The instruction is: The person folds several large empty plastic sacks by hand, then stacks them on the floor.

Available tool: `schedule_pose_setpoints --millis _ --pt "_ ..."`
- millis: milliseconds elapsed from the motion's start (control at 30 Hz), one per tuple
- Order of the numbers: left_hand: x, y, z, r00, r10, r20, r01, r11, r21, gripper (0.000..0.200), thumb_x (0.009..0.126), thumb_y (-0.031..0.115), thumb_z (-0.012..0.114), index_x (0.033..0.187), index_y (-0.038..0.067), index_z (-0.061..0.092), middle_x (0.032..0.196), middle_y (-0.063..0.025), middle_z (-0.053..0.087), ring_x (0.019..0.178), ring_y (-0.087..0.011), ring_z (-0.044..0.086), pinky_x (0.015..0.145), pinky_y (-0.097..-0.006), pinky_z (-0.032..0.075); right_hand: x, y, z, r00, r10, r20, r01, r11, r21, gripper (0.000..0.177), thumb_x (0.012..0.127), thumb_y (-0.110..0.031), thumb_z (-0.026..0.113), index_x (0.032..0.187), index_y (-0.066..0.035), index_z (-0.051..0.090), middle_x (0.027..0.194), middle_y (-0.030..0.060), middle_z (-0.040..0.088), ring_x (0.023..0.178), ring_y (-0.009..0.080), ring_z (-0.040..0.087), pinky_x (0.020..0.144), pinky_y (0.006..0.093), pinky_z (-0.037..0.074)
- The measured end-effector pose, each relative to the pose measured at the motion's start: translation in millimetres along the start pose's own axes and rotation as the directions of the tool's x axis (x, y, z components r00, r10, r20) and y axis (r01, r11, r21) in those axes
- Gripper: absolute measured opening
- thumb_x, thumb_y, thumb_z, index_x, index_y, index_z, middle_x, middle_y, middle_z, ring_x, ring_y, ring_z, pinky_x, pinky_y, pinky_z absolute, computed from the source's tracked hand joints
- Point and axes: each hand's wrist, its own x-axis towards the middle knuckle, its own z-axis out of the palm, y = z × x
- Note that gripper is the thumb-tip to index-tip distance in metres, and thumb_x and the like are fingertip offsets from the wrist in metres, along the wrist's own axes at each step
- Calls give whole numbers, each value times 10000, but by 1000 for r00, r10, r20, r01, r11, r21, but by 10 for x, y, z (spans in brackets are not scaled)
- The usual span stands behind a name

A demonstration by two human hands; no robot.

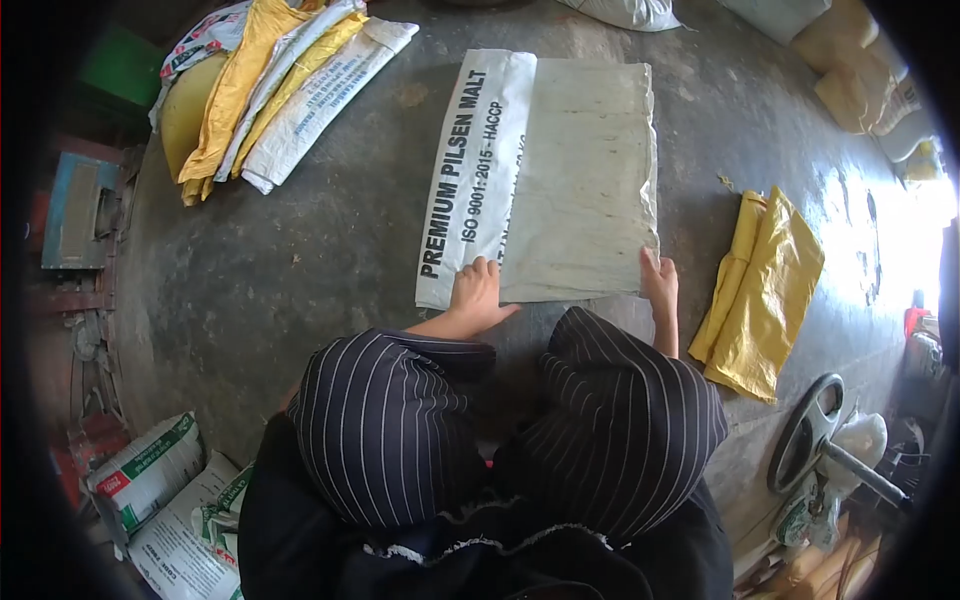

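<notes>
A folded white woven malt sack [590, 180] lies on the floor before my knees, its left flap printed "PREMIUM PILSEN MALT". At the near edge of that flap, my left hand [478, 297] has its curled fingers on the sack and its thumb stretched to the right along the edge. My right hand [659, 280] pinches the near right corner between thumb and fingers. The underside of the sack is hidden.
A folded yellow sack [762, 295] lies on the right. Folded yellow and white sacks [290, 95] are piled at the far left. A black steering-wheel-like ring [806, 432] stands near right, printed bags [185, 530] near left. Pale sacks [850, 70] line the far right.
</notes>
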Motion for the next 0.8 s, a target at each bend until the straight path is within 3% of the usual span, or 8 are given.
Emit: schedule_pose_setpoints --millis 67,300,467,533,600,633,700,800 --pt "138 -56 301 986 -79 146 50 980 192 398 727 283 667 971 -14 565 974 -199 584 853 -334 602 762 -388 492 24 -53 -37 1000 25 -1 -25 998 -63 556 748 -478 703 972 11 565 880 176 631 866 264 608 789 364 468" --pt "144 -570 53 970 59 236 4 966 -259 241 830 217 575 878 -7 647 807 -185 655 746 -356 626 659 -397 486 51 79 13 998 -63 -11 61 988 -143 447 764 -349 728 967 15 566 843 147 637 750 197 601 681 325 477" --pt "-121 -1581 -1021 954 -300 9 127 375 -918 156 911 139 521 946 30 627 883 4 626 765 -56 535 695 -211 422 326 451 -217 932 -154 -328 130 987 -94 375 782 -289 725 946 14 576 838 137 631 774 199 601 712 326 473" --pt "-261 -1977 -1173 880 -454 142 240 166 -956 210 928 180 503 996 23 626 892 4 635 786 -68 570 733 -197 427 333 528 -303 947 -149 -285 139 989 -57 369 788 -290 721 943 15 582 853 124 633 792 193 596 721 325 469" --pt "-371 -2438 -861 898 -388 208 341 316 -885 219 917 187 509 1032 46 630 898 -16 642 774 -79 585 719 -205 442 383 629 -315 970 -92 -224 104 994 39 368 796 -297 716 948 11 586 857 122 635 792 196 596 730 326 467" --pt "-412 -2544 -741 744 -538 397 545 145 -826 224 886 175 527 1053 66 629 902 -39 644 757 -99 600 700 -244 470 386 651 -313 965 -117 -236 123 992 9 370 797 -300 714 954 8 582 858 127 634 790 201 596 730 329 466" --pt "-394 -2746 -361 641 -767 21 673 549 -496 245 884 139 502 1089 43 596 934 -115 650 776 -238 627 727 -340 495 366 651 -305 959 -137 -250 137 990 -17 372 799 -303 711 960 5 578 858 131 633 788 206 595 731 332 465" --pt "-22 -2195 -333 497 -523 -692 411 844 -343 251 871 148 548 1081 13 571 1003 -203 607 882 -340 602 771 -385 480 308 641 -336 968 -115 -222 98 991 -86 389 802 -319 704 982 -1 570 875 152 637 807 231 605 747 342 466"
